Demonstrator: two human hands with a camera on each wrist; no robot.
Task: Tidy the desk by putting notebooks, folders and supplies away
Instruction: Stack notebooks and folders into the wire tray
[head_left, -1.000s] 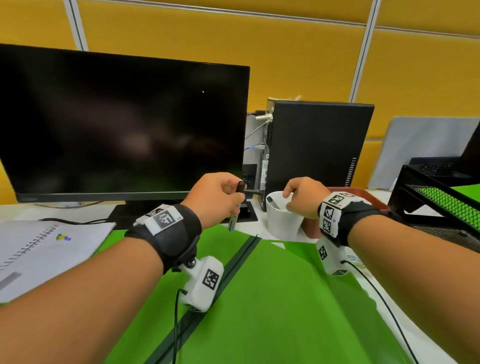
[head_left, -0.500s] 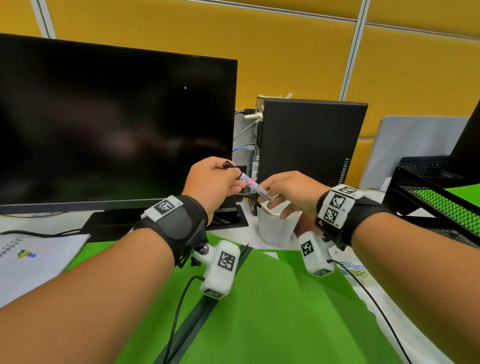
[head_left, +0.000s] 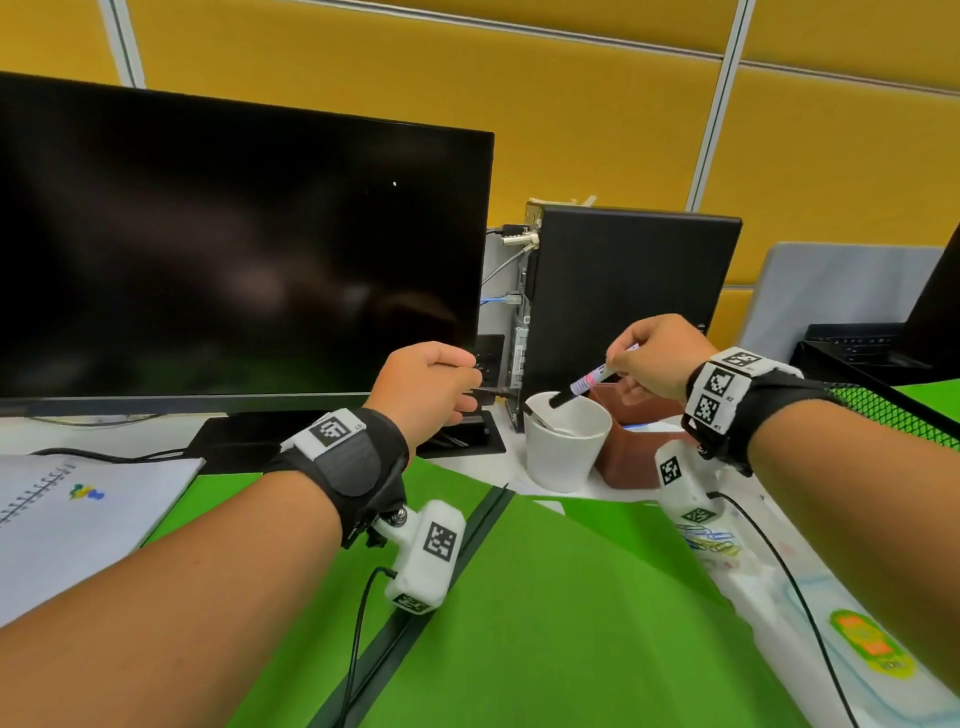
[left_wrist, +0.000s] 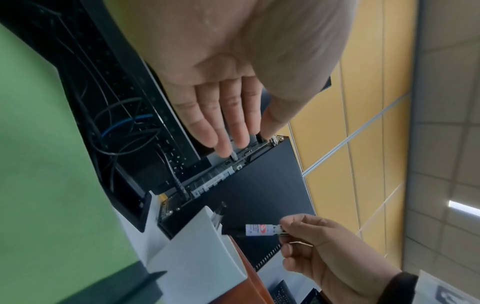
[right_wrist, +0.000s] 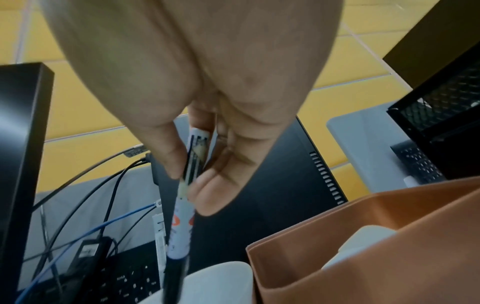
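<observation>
Marker pen, white-barrelled with a black cap (head_left: 587, 383), slants cap-down into the white round cup (head_left: 566, 449) right of the monitor, pinched by the right hand (head_left: 655, 358) to drop it in. From the left wrist, the left hand (left_wrist: 233, 98) hangs spread, empty. From the right wrist, fingertips (right_wrist: 168, 162) pinch the barrel's upper end.

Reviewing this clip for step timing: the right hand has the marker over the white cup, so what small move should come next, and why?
Probably lower the marker a little further and let go. The right hand pinches its upper end, and its black cap end already points down at the rim of the white cup. The left hand is open and holds nothing.
</observation>
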